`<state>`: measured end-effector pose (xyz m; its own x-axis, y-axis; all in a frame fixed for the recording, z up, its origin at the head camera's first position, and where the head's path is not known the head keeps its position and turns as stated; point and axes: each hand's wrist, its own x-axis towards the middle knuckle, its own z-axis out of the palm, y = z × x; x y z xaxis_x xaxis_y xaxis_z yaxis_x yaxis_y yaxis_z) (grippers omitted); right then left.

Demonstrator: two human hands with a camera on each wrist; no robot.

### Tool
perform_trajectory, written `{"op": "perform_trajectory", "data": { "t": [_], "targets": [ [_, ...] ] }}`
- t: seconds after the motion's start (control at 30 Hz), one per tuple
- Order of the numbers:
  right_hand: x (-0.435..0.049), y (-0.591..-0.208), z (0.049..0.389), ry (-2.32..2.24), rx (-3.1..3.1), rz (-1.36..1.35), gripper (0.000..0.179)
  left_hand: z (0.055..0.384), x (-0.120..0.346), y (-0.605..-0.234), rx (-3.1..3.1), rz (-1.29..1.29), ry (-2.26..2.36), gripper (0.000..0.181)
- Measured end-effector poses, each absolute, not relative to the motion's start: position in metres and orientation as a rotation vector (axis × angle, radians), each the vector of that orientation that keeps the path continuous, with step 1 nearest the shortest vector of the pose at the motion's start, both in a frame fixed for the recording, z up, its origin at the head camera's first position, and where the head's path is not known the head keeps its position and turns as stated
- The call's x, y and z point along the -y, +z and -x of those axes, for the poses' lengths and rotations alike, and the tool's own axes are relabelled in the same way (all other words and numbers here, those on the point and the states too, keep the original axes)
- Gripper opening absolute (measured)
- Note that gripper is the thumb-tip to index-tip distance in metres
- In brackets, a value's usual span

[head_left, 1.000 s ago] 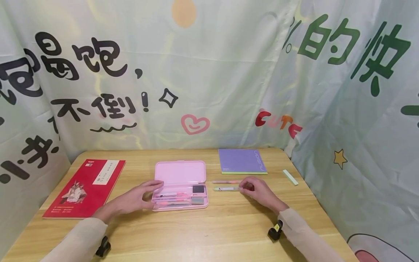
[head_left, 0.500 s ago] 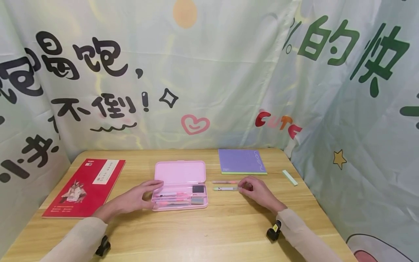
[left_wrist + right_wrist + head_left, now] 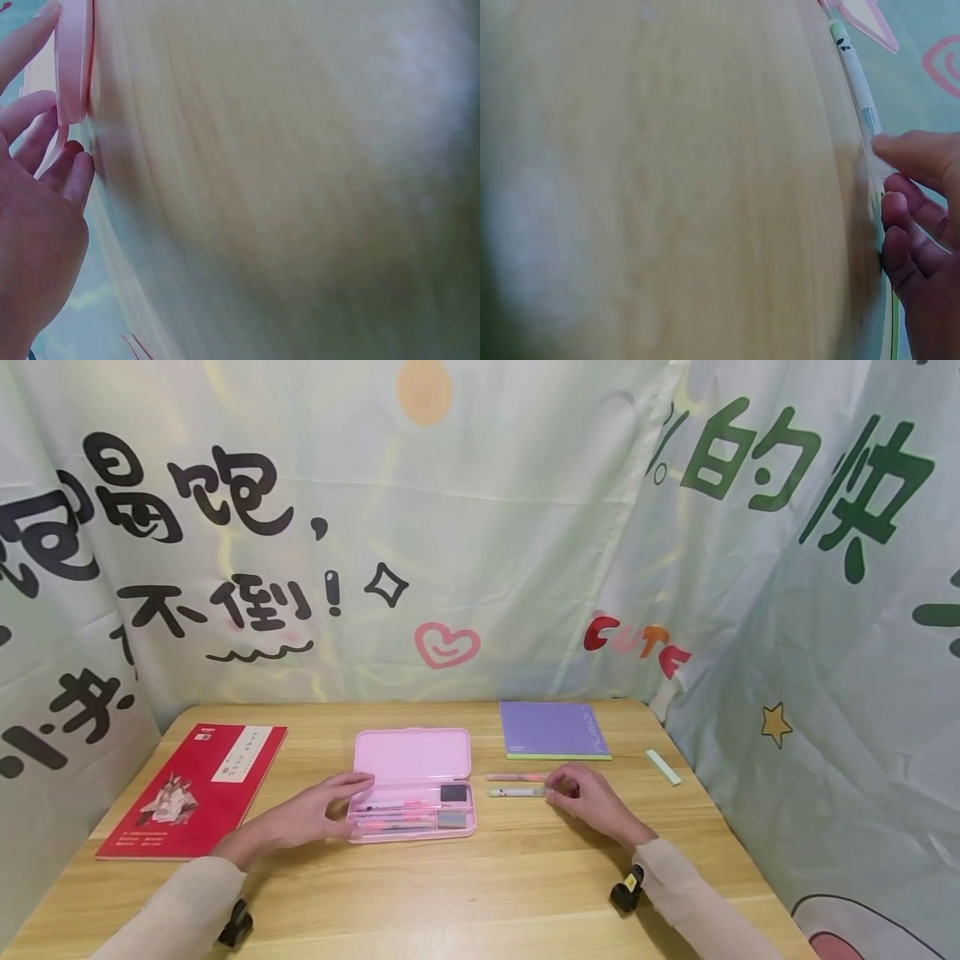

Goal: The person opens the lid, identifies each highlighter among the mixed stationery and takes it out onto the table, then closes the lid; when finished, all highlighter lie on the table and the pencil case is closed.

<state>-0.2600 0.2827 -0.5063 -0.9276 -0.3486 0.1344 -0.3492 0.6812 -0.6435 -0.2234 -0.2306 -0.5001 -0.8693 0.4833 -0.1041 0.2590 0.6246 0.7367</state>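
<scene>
A pink pencil case (image 3: 412,755) lies with its lid raised in the middle of the table, pens, a black block and a grey block inside. My left hand (image 3: 318,810) grips its left end, thumb at the front corner and fingers toward the back. In the left wrist view the thumb presses the case's pink side wall (image 3: 73,67). On the right, my right hand (image 3: 596,800) pinches the right end of a white pen (image 3: 516,792) with a light-green tip. Behind that pen lies a pinkish pen (image 3: 513,777), its right end close to the fingers.
A red notebook (image 3: 195,793) lies at the left beside my left forearm. At the back right is a purple notebook (image 3: 553,728), and a pale green strip (image 3: 663,767) lies near the table's right edge. Printed curtains (image 3: 480,543) hang behind the table (image 3: 450,902).
</scene>
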Motion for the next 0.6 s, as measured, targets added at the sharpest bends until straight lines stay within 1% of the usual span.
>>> {"op": "perform_trajectory", "data": {
  "t": [0.27, 0.47, 0.6],
  "targets": [
    [-0.275, -0.498, 0.261, 1.128, 2.801, -0.600, 0.018, 0.224, 0.231, -0.503, -2.549, -0.558, 1.096, 0.092],
    [-0.256, -0.475, 0.264, 1.143, 2.772, -0.645, 0.024, 0.224, 0.232, -0.502, -2.554, -0.567, 1.097, 0.092],
    [-0.235, -0.461, 0.266, 1.149, 2.760, -0.728, 0.024, 0.223, 0.231, -0.500, -2.546, -0.558, 1.101, 0.092]
  ]
}}
